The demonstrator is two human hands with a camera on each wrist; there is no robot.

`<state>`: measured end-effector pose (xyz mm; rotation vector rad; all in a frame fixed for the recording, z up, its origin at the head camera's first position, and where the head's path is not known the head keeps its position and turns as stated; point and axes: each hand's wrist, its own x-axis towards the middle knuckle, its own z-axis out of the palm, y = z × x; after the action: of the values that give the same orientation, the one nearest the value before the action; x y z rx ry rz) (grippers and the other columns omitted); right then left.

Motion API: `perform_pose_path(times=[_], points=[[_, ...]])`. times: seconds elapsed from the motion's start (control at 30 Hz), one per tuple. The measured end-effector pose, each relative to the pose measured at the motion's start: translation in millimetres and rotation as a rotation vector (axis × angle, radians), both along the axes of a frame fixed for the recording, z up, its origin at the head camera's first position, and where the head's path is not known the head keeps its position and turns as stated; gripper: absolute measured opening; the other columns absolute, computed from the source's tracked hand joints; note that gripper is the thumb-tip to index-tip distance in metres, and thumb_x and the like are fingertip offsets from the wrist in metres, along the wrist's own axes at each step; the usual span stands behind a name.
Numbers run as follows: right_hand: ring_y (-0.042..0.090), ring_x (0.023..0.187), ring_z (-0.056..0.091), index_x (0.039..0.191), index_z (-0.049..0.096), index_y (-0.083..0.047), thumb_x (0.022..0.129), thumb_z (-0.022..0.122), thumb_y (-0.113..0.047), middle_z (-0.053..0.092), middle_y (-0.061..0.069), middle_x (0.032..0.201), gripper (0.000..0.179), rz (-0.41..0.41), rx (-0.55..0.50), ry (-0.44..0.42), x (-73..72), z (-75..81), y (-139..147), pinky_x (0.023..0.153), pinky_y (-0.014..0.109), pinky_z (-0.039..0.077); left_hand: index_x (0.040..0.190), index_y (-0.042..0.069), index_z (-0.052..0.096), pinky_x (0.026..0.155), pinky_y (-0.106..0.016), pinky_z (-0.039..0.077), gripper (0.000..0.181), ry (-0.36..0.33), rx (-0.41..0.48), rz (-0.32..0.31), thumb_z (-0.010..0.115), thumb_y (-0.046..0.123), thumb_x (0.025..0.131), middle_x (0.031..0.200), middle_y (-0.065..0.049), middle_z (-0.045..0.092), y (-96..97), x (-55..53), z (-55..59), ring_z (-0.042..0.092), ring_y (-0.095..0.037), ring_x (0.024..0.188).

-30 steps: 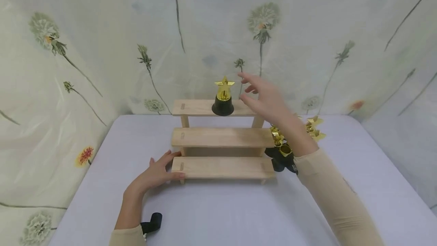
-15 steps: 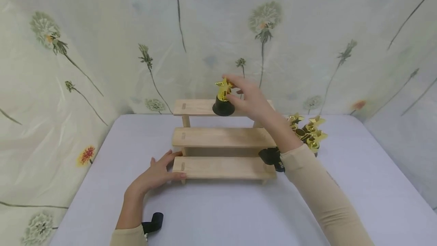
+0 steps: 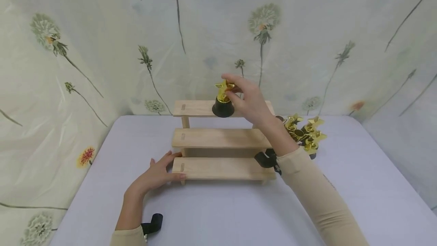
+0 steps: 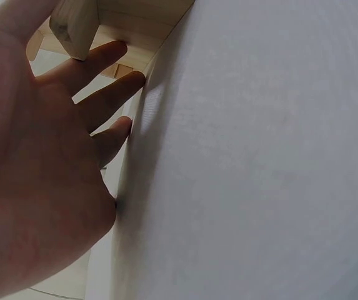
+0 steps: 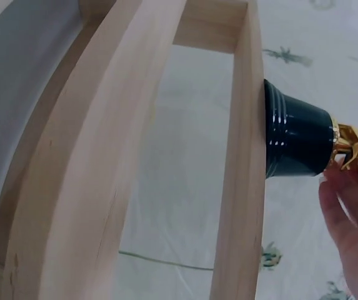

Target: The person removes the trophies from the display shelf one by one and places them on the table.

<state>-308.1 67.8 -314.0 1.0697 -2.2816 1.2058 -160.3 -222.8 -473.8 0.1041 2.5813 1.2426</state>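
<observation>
A small star trophy (image 3: 223,108), gold on a black base, stands upright on the top step of a three-step wooden display stand (image 3: 222,138). My right hand (image 3: 252,103) pinches its gold star between thumb and fingers. In the right wrist view, the black base (image 5: 298,134) meets the top plank (image 5: 244,156), and the fingers (image 5: 347,206) reach around the gold part. At the stand's lower left end, my left hand (image 3: 153,174) holds the bottom plank, thumb over its front. The left wrist view shows the other fingers (image 4: 107,100) spread behind that plank end (image 4: 75,28).
Several more gold star trophies (image 3: 311,136) are bunched right of the stand, partly behind my right forearm. A white cloth (image 3: 218,215) covers the table. A flower-printed curtain (image 3: 211,29) hangs close behind the stand. Black wrist mounts (image 3: 156,222) stick out from my wrists.
My right hand has moved left from beside the trophy and taken hold of its star. The trophy stays on the top step. My left hand has kept its place on the stand.
</observation>
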Motion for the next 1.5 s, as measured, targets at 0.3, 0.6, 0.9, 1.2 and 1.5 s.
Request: perform_pose_path(times=[0.3, 0.6, 0.9, 1.2, 1.5], points=[[0.022, 0.111, 0.067, 0.133, 0.062, -0.01, 0.091, 0.067, 0.002, 0.066, 0.01, 0.127, 0.044, -0.021, -0.085, -0.054, 7.1, -2.0, 7, 0.095, 0.033, 0.057, 0.149, 0.017, 0.046, 0.115, -0.068, -0.022, 0.085, -0.001, 0.015, -0.005, 0.079, 0.05, 0.078, 0.163, -0.014, 0.03, 0.1, -0.1, -0.4, 0.006, -0.034, 0.157], [0.022, 0.104, 0.069, 0.129, 0.065, -0.008, 0.088, 0.068, 0.007, 0.069, 0.01, 0.123, 0.044, -0.019, -0.126, 0.011, 16.3, -5.7, 26, 0.092, 0.034, 0.058, 0.149, 0.016, 0.045, 0.114, -0.069, -0.021, 0.086, -0.005, 0.011, -0.003, 0.079, 0.05, 0.078, 0.163, -0.018, 0.028, -1.1, -0.2, 2.0, 0.006, -0.037, 0.156], [0.022, 0.1, 0.07, 0.126, 0.067, -0.008, 0.086, 0.068, 0.009, 0.07, 0.009, 0.123, 0.043, -0.054, -0.083, 0.061, 24.6, -5.6, 47, 0.09, 0.029, 0.058, 0.151, 0.015, 0.043, 0.115, -0.068, -0.021, 0.087, -0.017, -0.006, 0.004, 0.078, 0.05, 0.079, 0.163, -0.017, 0.027, 0.4, 0.3, 1.7, 0.006, -0.036, 0.156], [0.005, 0.099, 0.067, 0.125, 0.068, -0.01, 0.084, 0.069, 0.011, 0.071, 0.008, 0.123, 0.045, -0.096, -0.105, 0.039, 32.5, -10.1, 73, 0.091, 0.016, 0.055, 0.151, 0.017, 0.043, 0.115, -0.067, -0.022, 0.087, -0.009, -0.008, -0.001, 0.077, 0.052, 0.079, 0.164, -0.016, 0.026, 0.1, 0.3, -4.0, 0.006, -0.035, 0.157], [-0.009, 0.096, 0.064, 0.125, 0.068, -0.006, 0.084, 0.069, 0.01, 0.071, 0.01, 0.12, 0.044, -0.164, -0.118, 0.023, 41.6, -10.1, 104, 0.092, 0.013, 0.053, 0.151, 0.02, 0.043, 0.115, -0.068, -0.02, 0.085, 0.021, -0.02, -0.015, 0.076, 0.054, 0.08, 0.164, -0.014, 0.027, -2.4, 0.4, -5.8, 0.006, -0.034, 0.157]])
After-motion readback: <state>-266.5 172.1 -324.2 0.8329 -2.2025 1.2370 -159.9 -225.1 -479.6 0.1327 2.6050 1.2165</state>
